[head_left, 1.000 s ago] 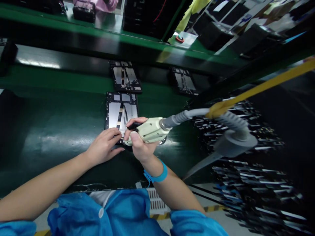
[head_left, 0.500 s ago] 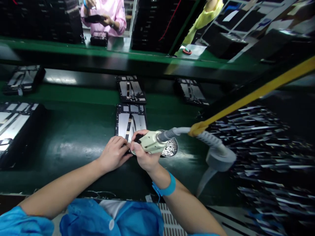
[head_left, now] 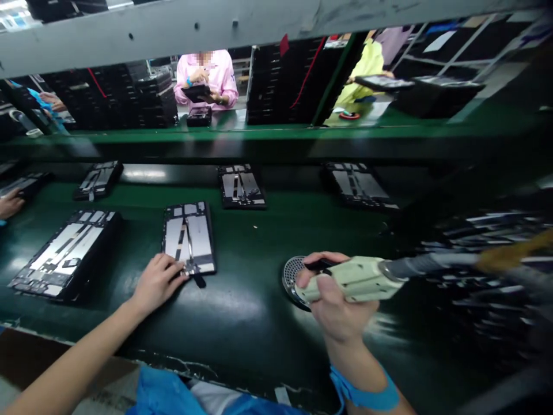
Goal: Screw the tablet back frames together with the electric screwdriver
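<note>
My left hand [head_left: 159,282] has its fingers closed on the lower left corner of an opened tablet [head_left: 201,233], whose silver battery and flex cables show. A small black tab sticks out from the tablet's lower edge. Off to the right, my right hand [head_left: 341,308] is wrapped round a pale green electric screwdriver [head_left: 360,276] with a thick grey cable. The screwdriver's front end is over a round metal dish with a perforated plate [head_left: 292,271]; its tip is hidden by my hand.
A stack of similar opened tablets [head_left: 64,253] stands left on the green bench [head_left: 242,340]. More tablets [head_left: 242,187] lie along the back. A co-worker's hand [head_left: 11,203] touches one at far left. Others work beyond the grey beam [head_left: 173,29]. Blurred dark stacks [head_left: 479,276] stand right.
The tablet and my left hand have shifted left. My right hand has carried the screwdriver away from the tablet to the dish on the right. The view has tilted up.
</note>
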`<state>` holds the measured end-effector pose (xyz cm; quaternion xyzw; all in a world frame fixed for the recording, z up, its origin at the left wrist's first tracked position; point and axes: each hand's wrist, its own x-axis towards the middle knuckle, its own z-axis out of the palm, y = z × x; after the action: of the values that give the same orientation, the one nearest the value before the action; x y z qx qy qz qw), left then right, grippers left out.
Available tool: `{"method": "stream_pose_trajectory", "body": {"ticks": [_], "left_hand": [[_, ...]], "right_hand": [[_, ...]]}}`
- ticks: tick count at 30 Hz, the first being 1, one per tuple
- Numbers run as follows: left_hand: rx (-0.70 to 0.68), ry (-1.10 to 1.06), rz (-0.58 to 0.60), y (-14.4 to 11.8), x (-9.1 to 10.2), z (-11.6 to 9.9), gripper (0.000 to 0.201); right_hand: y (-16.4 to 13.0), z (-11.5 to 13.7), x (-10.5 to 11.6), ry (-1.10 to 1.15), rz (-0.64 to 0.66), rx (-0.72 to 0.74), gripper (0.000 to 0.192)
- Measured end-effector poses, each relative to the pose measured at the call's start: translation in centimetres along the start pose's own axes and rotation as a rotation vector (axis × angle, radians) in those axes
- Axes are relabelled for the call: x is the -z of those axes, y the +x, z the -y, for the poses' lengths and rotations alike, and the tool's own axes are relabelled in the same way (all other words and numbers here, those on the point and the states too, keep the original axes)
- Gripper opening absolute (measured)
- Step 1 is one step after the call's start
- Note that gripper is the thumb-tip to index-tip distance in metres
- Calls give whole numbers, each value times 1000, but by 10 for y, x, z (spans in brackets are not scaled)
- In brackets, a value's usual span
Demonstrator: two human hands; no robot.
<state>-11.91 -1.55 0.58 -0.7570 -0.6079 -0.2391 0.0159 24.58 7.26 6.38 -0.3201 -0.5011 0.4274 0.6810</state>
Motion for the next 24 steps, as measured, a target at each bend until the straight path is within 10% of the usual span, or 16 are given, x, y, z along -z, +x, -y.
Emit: {"method": "stream_pose_trajectory", "body": {"ticks": [5, 9, 18, 24], "left_hand": [[219, 80, -102, 80, -4, 87, 28], [377, 68, -132, 149, -13, 115, 28], [634, -247, 43, 268, -103, 42, 36], [812, -475, -55, 293, -117, 26, 40]], "right_hand": [[-1, -9, 1, -86, 8, 5, 24], [-1, -13, 5, -175, -21, -14, 25], [-6, -19, 8, -254, 13, -57, 24], [-9, -24, 10, -273, 14, -38, 25]]}}
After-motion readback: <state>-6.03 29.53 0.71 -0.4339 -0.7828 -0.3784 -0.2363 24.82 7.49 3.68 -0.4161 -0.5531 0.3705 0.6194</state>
